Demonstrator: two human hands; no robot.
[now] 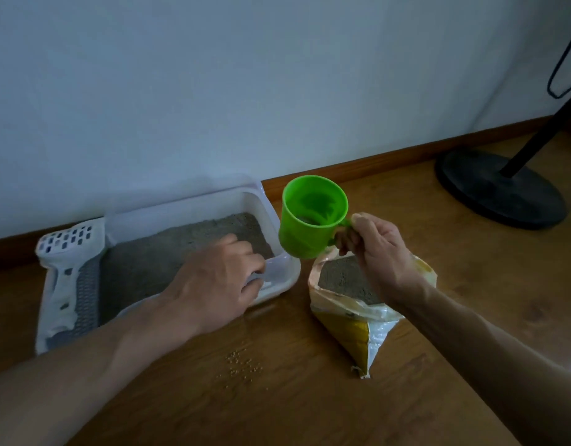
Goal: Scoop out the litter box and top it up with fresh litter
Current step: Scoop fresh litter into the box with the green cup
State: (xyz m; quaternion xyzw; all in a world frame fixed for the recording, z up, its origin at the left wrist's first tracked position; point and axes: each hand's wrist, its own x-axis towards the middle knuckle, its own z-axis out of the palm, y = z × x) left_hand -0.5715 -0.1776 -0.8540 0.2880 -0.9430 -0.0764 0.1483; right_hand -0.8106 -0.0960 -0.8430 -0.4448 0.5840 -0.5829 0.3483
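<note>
A white litter box (279, 217) stands on the wooden floor against the wall, filled with grey litter (168, 255). My left hand (216, 278) grips its near right rim, fingers curled over the edge. A white slotted scoop (63, 262) lies along the box's left side. My right hand (377, 252) holds a green plastic cup (309, 217) by its handle, tilted towards me, with a little litter at its bottom. The cup hangs between the box and an open yellow-and-white litter bag (364, 329), which shows grey litter inside.
Several spilled litter grains (242, 365) lie on the floor in front of the box. A black round stand base (499, 188) with a slanted pole and a cable is at the back right. A brown skirting board (390, 159) runs along the wall.
</note>
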